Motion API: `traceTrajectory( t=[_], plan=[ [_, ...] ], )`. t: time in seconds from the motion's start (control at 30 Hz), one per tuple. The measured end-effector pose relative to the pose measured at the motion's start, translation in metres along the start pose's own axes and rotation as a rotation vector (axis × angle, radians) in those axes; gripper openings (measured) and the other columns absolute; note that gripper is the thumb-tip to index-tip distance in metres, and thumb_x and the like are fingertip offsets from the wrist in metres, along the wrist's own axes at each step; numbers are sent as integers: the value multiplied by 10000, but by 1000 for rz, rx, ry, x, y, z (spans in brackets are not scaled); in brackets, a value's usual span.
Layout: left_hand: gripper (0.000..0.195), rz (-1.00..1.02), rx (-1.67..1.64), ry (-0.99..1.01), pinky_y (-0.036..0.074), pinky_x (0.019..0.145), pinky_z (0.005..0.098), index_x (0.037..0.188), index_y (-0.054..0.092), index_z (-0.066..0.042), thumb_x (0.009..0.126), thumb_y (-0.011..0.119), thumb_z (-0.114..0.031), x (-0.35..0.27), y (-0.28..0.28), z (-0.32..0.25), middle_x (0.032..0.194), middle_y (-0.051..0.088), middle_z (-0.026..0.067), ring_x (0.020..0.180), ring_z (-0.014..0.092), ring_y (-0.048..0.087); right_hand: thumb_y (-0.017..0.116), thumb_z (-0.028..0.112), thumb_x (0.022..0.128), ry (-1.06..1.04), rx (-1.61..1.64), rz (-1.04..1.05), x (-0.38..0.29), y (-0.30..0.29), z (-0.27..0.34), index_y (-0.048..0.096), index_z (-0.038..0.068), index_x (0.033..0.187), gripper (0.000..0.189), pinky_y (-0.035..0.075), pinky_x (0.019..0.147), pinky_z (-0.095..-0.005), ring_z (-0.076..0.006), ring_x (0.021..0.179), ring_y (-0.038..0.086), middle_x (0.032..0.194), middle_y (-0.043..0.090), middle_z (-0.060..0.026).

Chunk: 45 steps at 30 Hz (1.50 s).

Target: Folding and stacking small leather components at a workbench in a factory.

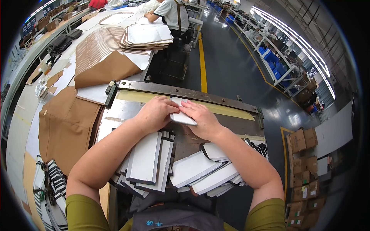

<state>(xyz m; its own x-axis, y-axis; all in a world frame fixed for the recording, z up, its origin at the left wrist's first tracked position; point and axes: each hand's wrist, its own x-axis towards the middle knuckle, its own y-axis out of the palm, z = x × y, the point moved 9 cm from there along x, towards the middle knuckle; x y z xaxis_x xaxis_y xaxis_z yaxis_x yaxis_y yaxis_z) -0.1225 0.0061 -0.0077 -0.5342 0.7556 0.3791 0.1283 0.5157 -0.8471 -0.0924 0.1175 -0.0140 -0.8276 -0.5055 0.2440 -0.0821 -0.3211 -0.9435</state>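
Both hands meet over a small white panel with a dark edge [182, 115] near the back of a metal-topped work surface [127, 108]. My left hand [156, 112] has its fingertips on the panel's left edge. Across its upper right part lie the fingers of my right hand [203, 118]. Below my left forearm is a stack of white panels with dark edges [144, 160]. More such panels [199, 167] lie fanned out under my right forearm. The undersides of both hands are hidden.
A metal bar [185, 93] runs along the back edge. Brown material [66, 127] lies on the long table at left, with stacked sheets [149, 36] farther back. A co-worker [175, 17] sits beyond. Cardboard boxes [303, 141] stand at right.
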Motion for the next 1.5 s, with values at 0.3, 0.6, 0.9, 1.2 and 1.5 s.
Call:
traceTrajectory(
  t=[0.3,0.6,0.9,1.2,1.5],
  plan=[
    [356,-68,142,-49,448,1008,402,1094,741,-127,771,667,1,-2,-2,0,1217,667,91,1123,286,599,662,60,801,-43,-74,-57,0,-10,9,643,45,1247,446,375,1124,-441,-303,1298,530,1339,607,-155],
    [318,-43,230,-68,426,971,390,1081,751,-179,784,686,-87,-1,-4,0,1155,663,44,1098,238,579,700,26,734,-68,-67,-89,1,-9,10,650,45,1224,493,403,1089,-440,-252,1256,559,1297,626,-125],
    [250,-80,-154,81,459,992,434,977,687,-15,728,686,-31,6,12,-3,1147,625,182,1121,363,584,699,25,706,-133,10,-81,0,-21,23,670,44,1089,384,439,996,-436,-331,1157,590,1216,648,-142],
    [138,23,18,-126,487,924,411,930,684,-66,804,673,-120,5,12,3,1124,654,137,1033,332,633,623,72,803,68,-62,-54,1,-10,-2,601,68,1181,379,412,1037,-431,-338,1165,580,1277,629,-161],
    [92,-347,-386,-54,529,719,459,815,694,-81,836,687,-170,1,-19,-1,764,679,165,781,378,661,737,22,809,30,157,-363,-6,-43,-4,655,26,982,192,492,790,-350,-244,831,633,857,652,-97]
  ],
)
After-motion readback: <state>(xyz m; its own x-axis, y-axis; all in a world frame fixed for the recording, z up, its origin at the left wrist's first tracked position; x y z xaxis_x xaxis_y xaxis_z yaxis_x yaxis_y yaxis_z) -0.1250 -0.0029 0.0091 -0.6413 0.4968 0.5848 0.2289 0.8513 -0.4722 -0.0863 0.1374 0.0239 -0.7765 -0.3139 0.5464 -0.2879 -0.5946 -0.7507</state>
